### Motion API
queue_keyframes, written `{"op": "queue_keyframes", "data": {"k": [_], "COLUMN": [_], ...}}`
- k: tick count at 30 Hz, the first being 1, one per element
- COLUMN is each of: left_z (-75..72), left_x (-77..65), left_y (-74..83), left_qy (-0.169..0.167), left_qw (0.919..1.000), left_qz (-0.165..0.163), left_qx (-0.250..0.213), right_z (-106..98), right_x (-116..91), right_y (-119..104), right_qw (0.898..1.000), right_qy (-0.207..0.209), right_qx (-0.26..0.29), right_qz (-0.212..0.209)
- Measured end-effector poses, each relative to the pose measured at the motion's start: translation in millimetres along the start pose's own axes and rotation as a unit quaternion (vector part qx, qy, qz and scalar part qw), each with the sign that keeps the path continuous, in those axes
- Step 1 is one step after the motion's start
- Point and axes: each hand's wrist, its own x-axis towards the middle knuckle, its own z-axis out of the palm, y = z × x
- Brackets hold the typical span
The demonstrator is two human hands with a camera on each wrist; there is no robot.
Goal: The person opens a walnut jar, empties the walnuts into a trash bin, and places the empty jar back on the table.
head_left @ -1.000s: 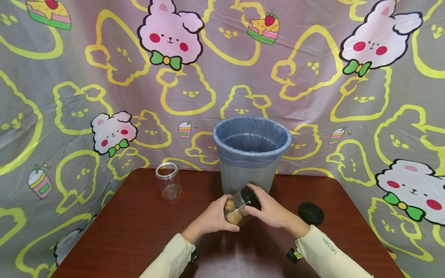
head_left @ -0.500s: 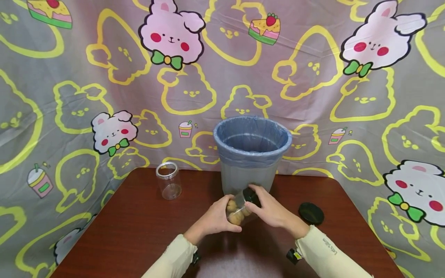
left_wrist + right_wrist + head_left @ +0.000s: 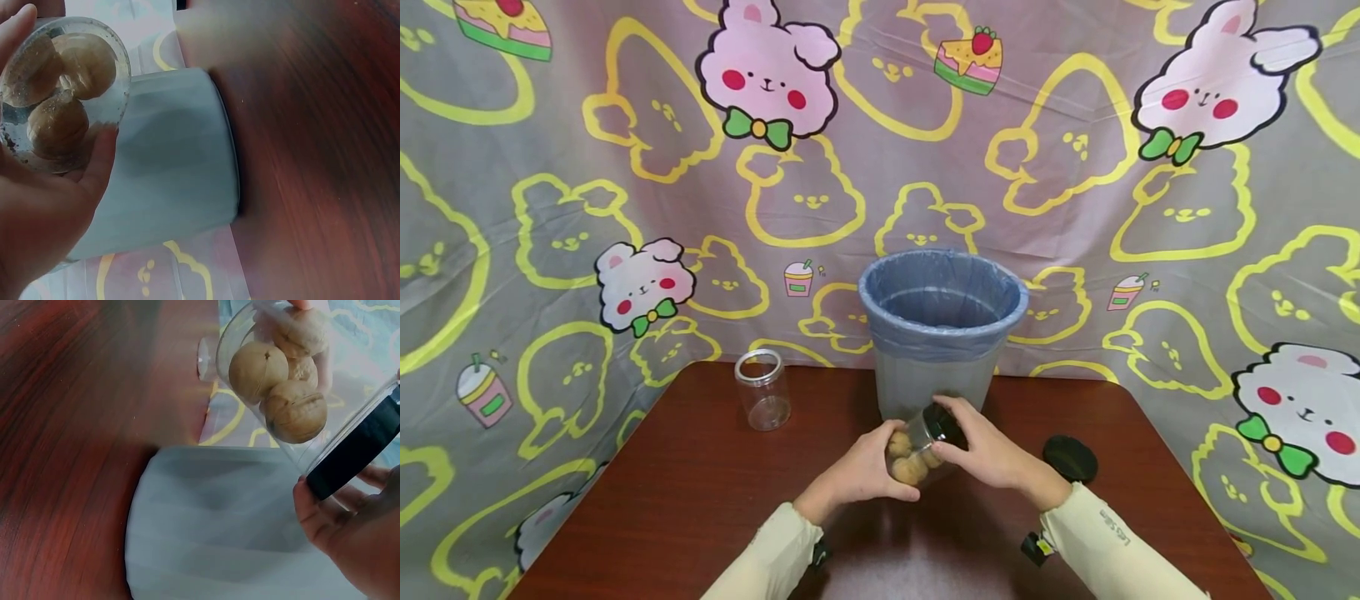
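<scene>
A clear jar with several walnuts inside is held tilted above the table, in front of the bin. Its black lid sits on the mouth, pointing up and to the right in the head view. My left hand grips the jar around its base; in the left wrist view walnuts show through the round bottom. The right hand grips the lid's edge with thumb and fingers. Part of the jar is hidden behind both hands.
Just behind the hands stands a grey bin lined with a blue bag. An uncovered clear jar stands at the back left. Another black lid lies on the brown table at right. A patterned cloth hangs behind.
Both hands keep their hold on the jar and its lid. The jar and hands have shifted only slightly; the bin, other jar and loose lid stay put.
</scene>
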Motion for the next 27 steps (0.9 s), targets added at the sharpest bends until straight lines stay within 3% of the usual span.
{"op": "queue_keyframes", "data": {"k": [7, 12, 16, 23, 27], "left_z": [-0.8, -0.1, 1.2, 4.7, 6.1], "left_x": [0.3, 0.3, 0.1, 0.7, 0.0], "left_y": [-3.7, -4.6, -3.9, 0.2, 2.4], "left_qy": [-0.012, -0.008, 0.003, 0.031, 0.033], "left_qw": [0.9999, 0.9999, 1.0000, 0.9987, 0.9984], "left_qz": [0.007, 0.004, 0.001, 0.018, 0.007], "left_qx": [0.002, 0.005, 0.008, 0.036, 0.046], "right_z": [-2, -2, -1, 2, 5], "right_x": [-1, -1, -1, 0, 1], "right_y": [1, 0, -4, -14, -16], "right_qw": [0.999, 0.999, 1.000, 0.996, 0.993], "right_qy": [-0.008, -0.017, -0.016, 0.003, 0.007], "right_qx": [0.021, 0.016, 0.011, -0.003, -0.014], "right_qz": [-0.036, -0.034, -0.003, 0.092, 0.119]}}
